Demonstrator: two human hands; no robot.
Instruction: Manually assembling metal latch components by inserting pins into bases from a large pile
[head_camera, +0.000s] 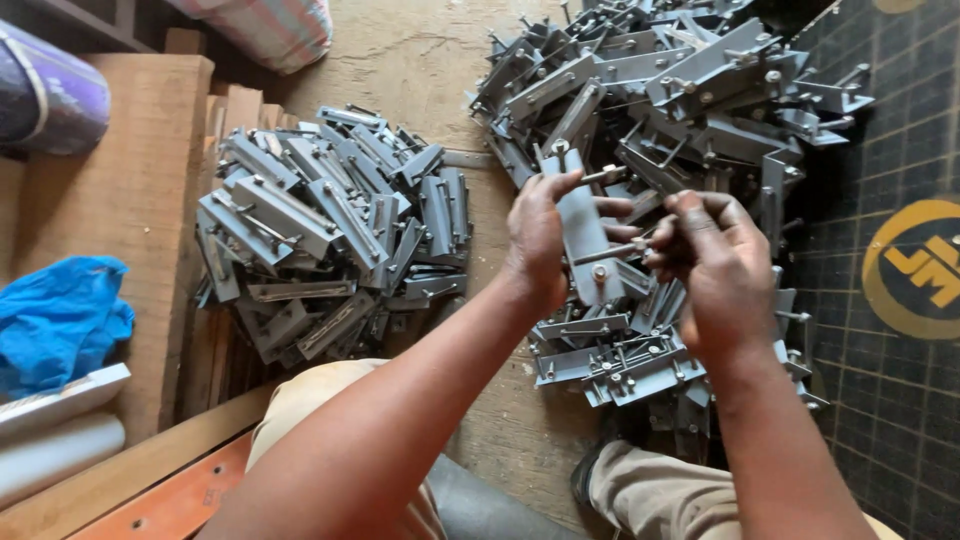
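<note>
1. Forearms and knees fill the lower frame nearest me.
2. Right-hand heap of grey brackets (680, 90): large, tangled, on the wooden floor (420, 60).
3. Left-hand pile of brackets (320, 220): smaller, stacked neater.
4. Flat grey metal plate (585, 235): upright above the heap, bolts fitted top and bottom.
5. My left hand (535, 240) grips the plate's edge.
6. My right hand (715, 255) pinches a thin rod (610, 253) against the plate.

Both forearms are reaching forward, the left hand (540, 240) curling its fingers closed (thumb up top), the right hand (715, 265) pinching, knuckles upward.
</note>
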